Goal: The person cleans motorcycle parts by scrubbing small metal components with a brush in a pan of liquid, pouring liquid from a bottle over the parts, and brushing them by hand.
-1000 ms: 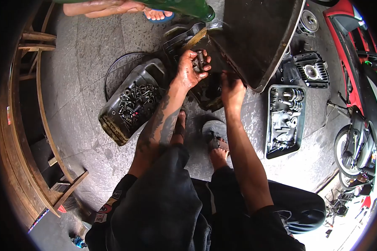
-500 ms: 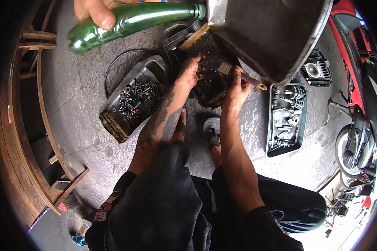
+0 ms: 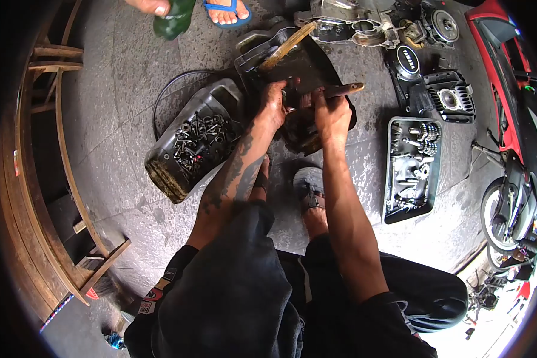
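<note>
Over a dark container (image 3: 325,65) in the middle, my left hand (image 3: 273,104) is curled round small metal parts, mostly hidden by its fingers. My right hand (image 3: 333,116) grips a brush (image 3: 344,90), its handle pointing right and its head turned toward my left hand. Dark liquid lies in the container. A wooden stick (image 3: 287,48) leans across the container's upper left side. To the left stands a cut plastic container (image 3: 168,179) holding several bolts, nuts and washers.
At right lies a tray (image 3: 389,173) of gears and shafts. Above it are a YAMAHA cover (image 3: 407,62), a finned cylinder (image 3: 450,98) and an engine case (image 3: 352,27). Another person's hand holds a green bottle (image 3: 174,21). A wooden bench (image 3: 27,227) stands left, a motorcycle (image 3: 507,209) right.
The large dark pan that covered the upper middle has gone from view, uncovering the engine case. The green bottle has moved up and away. My right hand has brought the brush slightly higher and left.
</note>
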`<control>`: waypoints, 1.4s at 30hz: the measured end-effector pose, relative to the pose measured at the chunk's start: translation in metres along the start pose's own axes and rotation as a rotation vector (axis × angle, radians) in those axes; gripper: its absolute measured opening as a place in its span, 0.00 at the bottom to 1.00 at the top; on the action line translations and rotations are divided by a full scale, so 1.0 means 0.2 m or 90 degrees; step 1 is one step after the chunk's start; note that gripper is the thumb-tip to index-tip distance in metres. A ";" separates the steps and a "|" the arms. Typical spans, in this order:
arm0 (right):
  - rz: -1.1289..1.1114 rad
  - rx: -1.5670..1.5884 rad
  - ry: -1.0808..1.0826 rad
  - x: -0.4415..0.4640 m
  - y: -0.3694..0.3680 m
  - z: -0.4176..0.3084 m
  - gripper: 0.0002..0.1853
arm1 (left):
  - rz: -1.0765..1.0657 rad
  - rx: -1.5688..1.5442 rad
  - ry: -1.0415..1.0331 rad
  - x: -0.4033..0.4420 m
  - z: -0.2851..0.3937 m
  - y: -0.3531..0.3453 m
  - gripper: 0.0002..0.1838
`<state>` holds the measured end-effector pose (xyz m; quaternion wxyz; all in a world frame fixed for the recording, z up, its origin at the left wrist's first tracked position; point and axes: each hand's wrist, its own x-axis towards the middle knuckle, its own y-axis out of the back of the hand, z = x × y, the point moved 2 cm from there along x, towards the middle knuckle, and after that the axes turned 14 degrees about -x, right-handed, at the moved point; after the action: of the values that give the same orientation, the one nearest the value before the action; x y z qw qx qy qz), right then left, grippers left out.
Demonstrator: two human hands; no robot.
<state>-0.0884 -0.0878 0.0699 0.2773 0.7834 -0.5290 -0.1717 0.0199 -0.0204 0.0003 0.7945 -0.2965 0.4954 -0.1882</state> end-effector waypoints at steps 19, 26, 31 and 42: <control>-0.086 -0.037 0.099 0.08 0.09 -0.14 0.14 | -0.132 -0.239 0.055 0.00 -0.04 0.04 0.14; -0.075 0.019 0.092 0.02 0.04 -0.15 0.14 | -0.254 -0.179 0.157 0.08 -0.05 0.08 0.15; -0.123 -0.096 0.116 -0.01 0.05 -0.16 0.16 | -0.016 -0.199 -0.004 -0.04 -0.08 -0.02 0.14; -0.063 -0.213 0.120 -0.07 -0.07 0.17 0.12 | -0.079 -0.238 -0.086 0.06 0.04 0.00 0.11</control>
<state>-0.1025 -0.0805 0.0349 0.4432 0.7642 -0.4255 -0.1962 0.0328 -0.0258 -0.0053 0.7440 -0.4804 0.4482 -0.1215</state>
